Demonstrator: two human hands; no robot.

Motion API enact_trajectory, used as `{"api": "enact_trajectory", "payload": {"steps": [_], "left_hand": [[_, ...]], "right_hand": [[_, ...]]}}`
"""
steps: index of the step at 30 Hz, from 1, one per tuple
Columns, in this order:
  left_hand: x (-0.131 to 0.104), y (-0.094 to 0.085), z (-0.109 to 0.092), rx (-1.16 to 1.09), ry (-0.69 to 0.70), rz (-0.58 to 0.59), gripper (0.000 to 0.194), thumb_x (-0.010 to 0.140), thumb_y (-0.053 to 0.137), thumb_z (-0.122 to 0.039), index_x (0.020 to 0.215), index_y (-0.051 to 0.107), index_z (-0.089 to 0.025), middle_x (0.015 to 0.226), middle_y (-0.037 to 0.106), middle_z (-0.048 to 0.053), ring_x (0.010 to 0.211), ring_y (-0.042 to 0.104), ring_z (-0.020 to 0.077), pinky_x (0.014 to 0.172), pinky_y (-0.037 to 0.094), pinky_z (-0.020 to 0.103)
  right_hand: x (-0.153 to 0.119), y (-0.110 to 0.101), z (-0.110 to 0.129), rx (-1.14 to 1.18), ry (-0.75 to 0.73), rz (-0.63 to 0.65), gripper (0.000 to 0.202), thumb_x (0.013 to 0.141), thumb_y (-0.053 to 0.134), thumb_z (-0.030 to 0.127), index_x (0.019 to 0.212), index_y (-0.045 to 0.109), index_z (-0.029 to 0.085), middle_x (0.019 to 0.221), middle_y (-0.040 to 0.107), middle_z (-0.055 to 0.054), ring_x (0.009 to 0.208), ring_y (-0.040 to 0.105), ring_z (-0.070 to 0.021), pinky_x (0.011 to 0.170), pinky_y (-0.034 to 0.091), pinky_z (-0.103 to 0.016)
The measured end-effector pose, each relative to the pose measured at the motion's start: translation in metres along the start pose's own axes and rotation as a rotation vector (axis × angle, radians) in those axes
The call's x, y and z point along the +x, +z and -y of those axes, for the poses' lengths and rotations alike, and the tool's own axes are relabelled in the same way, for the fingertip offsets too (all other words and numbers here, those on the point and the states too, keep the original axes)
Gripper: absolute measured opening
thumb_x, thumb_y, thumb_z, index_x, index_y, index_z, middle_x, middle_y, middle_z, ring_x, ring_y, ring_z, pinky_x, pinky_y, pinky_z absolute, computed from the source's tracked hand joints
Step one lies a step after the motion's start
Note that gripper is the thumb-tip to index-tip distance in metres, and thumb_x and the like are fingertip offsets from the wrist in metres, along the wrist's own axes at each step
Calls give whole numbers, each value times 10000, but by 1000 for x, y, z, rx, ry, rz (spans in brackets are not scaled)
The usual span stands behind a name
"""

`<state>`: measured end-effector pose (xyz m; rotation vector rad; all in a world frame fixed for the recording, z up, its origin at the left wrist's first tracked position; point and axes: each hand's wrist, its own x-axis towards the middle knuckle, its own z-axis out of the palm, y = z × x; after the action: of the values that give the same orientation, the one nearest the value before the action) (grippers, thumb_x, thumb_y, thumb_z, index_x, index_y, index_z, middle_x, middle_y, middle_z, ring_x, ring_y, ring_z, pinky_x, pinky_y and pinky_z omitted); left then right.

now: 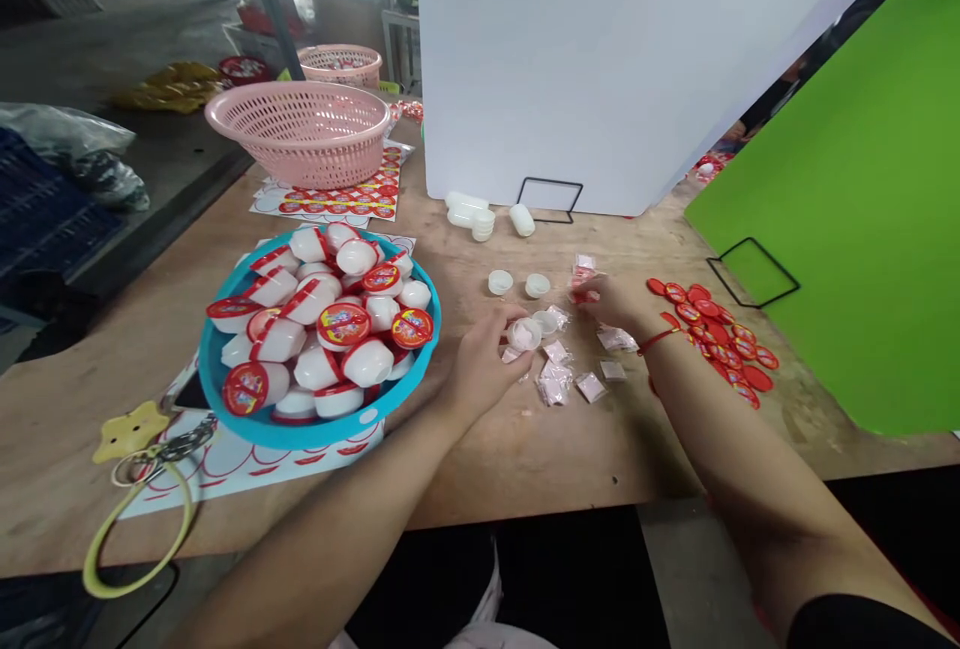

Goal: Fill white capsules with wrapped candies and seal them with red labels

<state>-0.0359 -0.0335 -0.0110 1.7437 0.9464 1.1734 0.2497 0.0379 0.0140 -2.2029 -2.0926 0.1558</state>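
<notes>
In the middle of the wooden table, my left hand point(487, 354) is closed around a small white plastic cup point(524, 334) that has something pale inside. Another white cup point(545, 322) stands right beside it, and two more cups point(537, 286) sit just behind. My right hand point(604, 299) reaches to small pink packets point(584, 264), fingers drawn together at them; whether one is gripped is hard to make out. Several clear packets with pink contents point(555, 384) lie between my hands. Red round lids point(712, 329) are heaped right of my right hand.
A blue basin point(322, 434) full of white capsules with red lids stands at left. Behind it is a pink basket point(307, 144) on sticker sheets point(345, 201). Stacked cups point(465, 209) lie before a white board point(555, 59); a green board point(862, 229) leans at right. Keys point(161, 454) lie front left.
</notes>
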Motion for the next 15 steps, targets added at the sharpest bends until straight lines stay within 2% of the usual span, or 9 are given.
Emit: {"api": "enact_trajectory", "payload": {"steps": [2, 4, 6, 8, 10, 11, 15], "left_hand": [[-2, 0, -2, -85, -44, -12, 400, 757, 720, -101, 1106, 582, -242, 1107, 699, 8, 1007, 685, 165, 849, 592, 291], [-3, 0, -2, -143, -96, -25, 457, 732, 746, -100, 1129, 570, -242, 1134, 705, 19, 1013, 697, 171, 829, 601, 290], [-3, -1, -2, -163, -136, -36, 507, 705, 770, -100, 1145, 563, -242, 1156, 706, 31, 1018, 703, 180, 821, 605, 296], [-3, -1, -2, -170, -163, -44, 520, 694, 778, -101, 1147, 563, -242, 1153, 706, 35, 1004, 705, 178, 823, 604, 301], [-3, -1, -2, -190, -169, -46, 531, 694, 776, -101, 1157, 558, -241, 1132, 709, 34, 972, 707, 170, 821, 604, 301], [-4, 0, -3, -206, -164, -40, 536, 701, 769, -103, 1170, 549, -243, 1115, 714, 30, 960, 708, 165, 821, 605, 301], [-6, 1, -5, -282, -127, 3, 553, 736, 753, -135, 1214, 502, -253, 1028, 741, 1, 910, 722, 150, 817, 608, 294]], "right_hand": [[-3, 7, 3, -45, 10, -15, 186, 795, 681, 255, 915, 821, 233, 944, 791, -97, 821, 703, -265, 727, 490, -349], [-13, 7, 12, -13, 27, -92, 211, 859, 629, 299, 925, 814, 222, 1014, 787, -114, 891, 705, -279, 771, 504, -372], [-28, -1, 28, 184, 14, -227, 251, 884, 629, 382, 971, 798, 218, 1070, 779, -109, 907, 703, -271, 778, 521, -375], [-47, -12, 49, 506, -51, -309, 309, 866, 672, 475, 1006, 777, 220, 1041, 785, -92, 856, 706, -252, 732, 533, -362], [-64, -21, 73, 748, -179, -247, 343, 846, 710, 514, 1028, 752, 226, 995, 788, -75, 828, 711, -238, 684, 526, -342], [-72, -24, 85, 793, -243, -203, 330, 844, 723, 510, 1018, 745, 230, 965, 786, -65, 815, 711, -229, 667, 519, -333], [-87, -22, 113, 671, -435, -133, 191, 910, 673, 421, 863, 739, 248, 837, 760, -28, 751, 683, -185, 680, 520, -324]]}}
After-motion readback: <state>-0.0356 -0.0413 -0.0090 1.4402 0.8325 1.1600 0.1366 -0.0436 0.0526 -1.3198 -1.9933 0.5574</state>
